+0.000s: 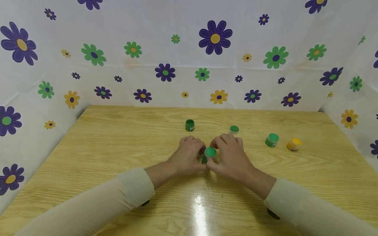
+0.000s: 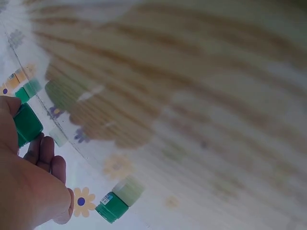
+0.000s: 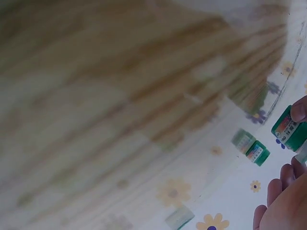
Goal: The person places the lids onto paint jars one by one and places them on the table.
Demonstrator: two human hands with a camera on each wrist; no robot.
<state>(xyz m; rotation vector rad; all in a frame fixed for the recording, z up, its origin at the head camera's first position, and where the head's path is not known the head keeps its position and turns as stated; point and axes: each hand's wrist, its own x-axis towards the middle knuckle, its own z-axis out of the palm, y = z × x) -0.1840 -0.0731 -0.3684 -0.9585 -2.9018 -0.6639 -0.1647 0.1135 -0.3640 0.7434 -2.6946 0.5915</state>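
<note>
Both hands meet around a small green paint jar [image 1: 210,152] with a green-topped lid, held near the middle of the wooden table. My left hand [image 1: 189,156] grips the jar from the left, its thumb and fingers curled about the side. From the right, my right hand [image 1: 231,159] holds it too, thumb at the front and fingertips by the lid. Printing shows on the jar's label [image 3: 289,128] in the right wrist view. Fingers hide much of the jar body. Beyond the left hand stands a lidless green jar [image 1: 190,125], and a loose lid [image 1: 234,129] lies beyond the right hand.
Toward the right stand a lidded green jar [image 1: 272,140] and, beside it, a yellow jar [image 1: 294,144]. A white cloth [image 1: 183,82] printed with flowers rises behind the table [image 1: 118,137] and along both sides. The glossy tabletop mirrors the jars in the wrist views.
</note>
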